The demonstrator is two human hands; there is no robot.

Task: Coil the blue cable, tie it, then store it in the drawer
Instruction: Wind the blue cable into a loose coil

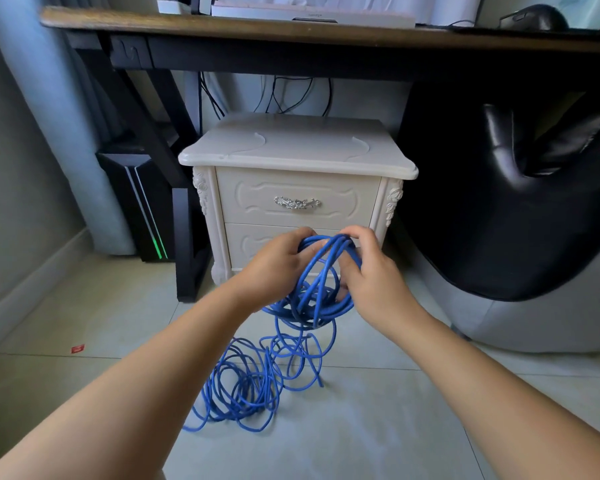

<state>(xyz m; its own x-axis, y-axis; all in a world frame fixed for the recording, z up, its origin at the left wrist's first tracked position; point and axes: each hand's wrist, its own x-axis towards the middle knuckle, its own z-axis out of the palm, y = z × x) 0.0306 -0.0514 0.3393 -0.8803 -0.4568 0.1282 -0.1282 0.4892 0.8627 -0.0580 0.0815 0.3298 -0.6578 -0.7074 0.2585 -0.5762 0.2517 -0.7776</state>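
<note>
**A:** Head view: where does the job stand?

**B:** Early, I'd judge. The left hand [274,261] has its grip closed round a few loops of the blue cable [312,306]. The right hand [371,271] has its grip curled on the same bundle from the other side. Both hold it up in front of the white nightstand [291,147], and the rest trails down into a loose tangle on the floor [378,427].

**A:** What's left?

**B:** Most of the coiling, then the tie, since none shows. Both drawers are closed, so storing too.

**A:** Counts?

**B:** One cable with one loose end [322,385] showing, and two hands. There are two drawers, an upper drawer [257,199] and a lower drawer [253,240]. One silver handle [297,203] shows; the lower one's is hidden behind the hands
</note>
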